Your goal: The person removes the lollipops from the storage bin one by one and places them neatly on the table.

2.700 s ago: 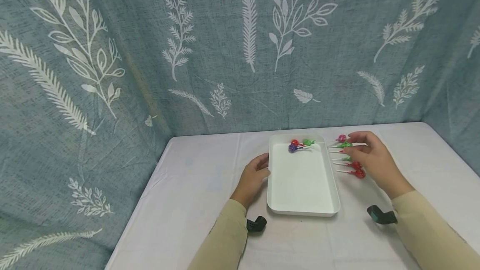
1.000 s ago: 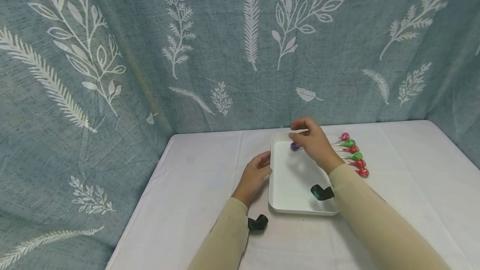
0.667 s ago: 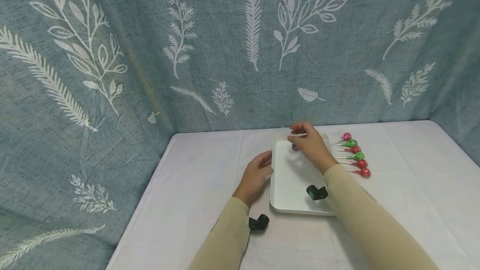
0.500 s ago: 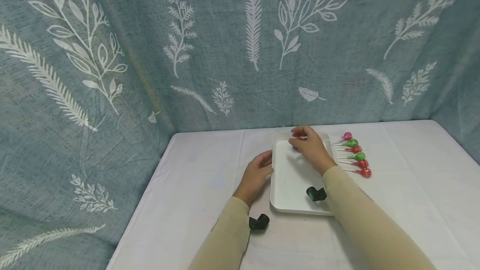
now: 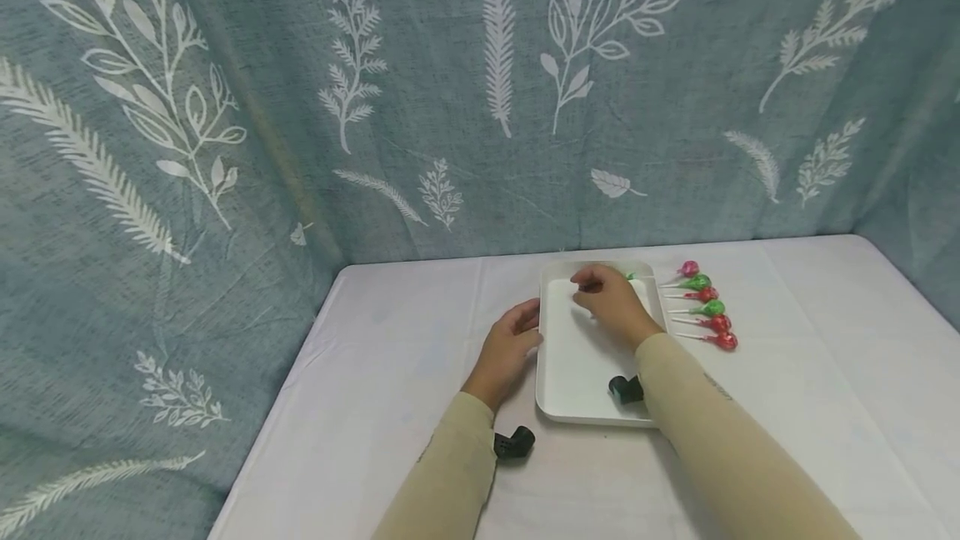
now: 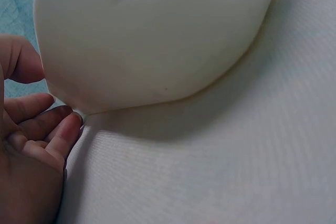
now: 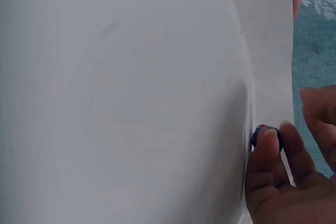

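Note:
A white rectangular tray [image 5: 558, 394] lies on the covered table. My left hand [image 5: 506, 357] rests against its left wall; the left wrist view has the thumb and fingertips [image 6: 68, 129] at the wall. Over the tray's far end my right hand [image 5: 611, 302] reaches in. In the right wrist view its thumb and fingers pinch a lollipop with a purple-wrapped head [image 7: 273, 137] beside the tray wall. A green lollipop [image 5: 630, 276] shows partly behind that hand in the tray. The red lollipop seen there earlier is hidden.
To the right of the tray, several lollipops lie in a row, heads to the right: a pink one [image 5: 688, 268] farthest back, a red one [image 5: 724, 341] nearest. A blue-green leaf-patterned curtain [image 5: 450, 107] hangs behind the white tablecloth [image 5: 420, 357].
My right hand has come left from the lollipop row to the tray's far end, then lowered onto the purple lollipop. My left hand has stayed at the tray's left side.

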Available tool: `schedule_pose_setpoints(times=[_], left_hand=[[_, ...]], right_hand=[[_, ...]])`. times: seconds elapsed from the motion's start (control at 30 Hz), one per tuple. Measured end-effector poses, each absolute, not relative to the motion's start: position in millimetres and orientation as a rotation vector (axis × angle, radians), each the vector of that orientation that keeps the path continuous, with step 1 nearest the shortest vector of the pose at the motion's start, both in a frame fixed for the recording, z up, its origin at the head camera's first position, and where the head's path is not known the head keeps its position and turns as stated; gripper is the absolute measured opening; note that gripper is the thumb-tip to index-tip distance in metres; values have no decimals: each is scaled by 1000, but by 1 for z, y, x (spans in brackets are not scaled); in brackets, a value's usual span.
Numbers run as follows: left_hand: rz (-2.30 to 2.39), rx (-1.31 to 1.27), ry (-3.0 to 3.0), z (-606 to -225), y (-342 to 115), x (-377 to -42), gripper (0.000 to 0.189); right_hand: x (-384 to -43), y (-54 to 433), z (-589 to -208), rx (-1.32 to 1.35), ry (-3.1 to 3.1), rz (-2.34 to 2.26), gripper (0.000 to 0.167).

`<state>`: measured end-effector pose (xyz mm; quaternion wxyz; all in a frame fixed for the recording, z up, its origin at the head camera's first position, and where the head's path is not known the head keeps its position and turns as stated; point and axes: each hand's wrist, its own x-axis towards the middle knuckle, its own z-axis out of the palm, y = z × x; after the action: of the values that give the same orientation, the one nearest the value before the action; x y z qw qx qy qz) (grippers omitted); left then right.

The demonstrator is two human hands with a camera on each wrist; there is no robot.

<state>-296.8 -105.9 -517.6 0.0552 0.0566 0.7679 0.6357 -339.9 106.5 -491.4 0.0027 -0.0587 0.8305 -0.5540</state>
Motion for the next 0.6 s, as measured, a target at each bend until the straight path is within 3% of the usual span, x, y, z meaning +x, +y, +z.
schedule_pose_setpoints(times=[0.4, 0.6], left_hand=[[1945, 190, 2332, -519, -106, -296, 63], [1951, 197, 2323, -519, -106, -296, 64]], right_hand=[[-344, 113, -501, -235, 2747, -1640, 42], [-342, 110, -500, -330, 2753, -1572, 34]])
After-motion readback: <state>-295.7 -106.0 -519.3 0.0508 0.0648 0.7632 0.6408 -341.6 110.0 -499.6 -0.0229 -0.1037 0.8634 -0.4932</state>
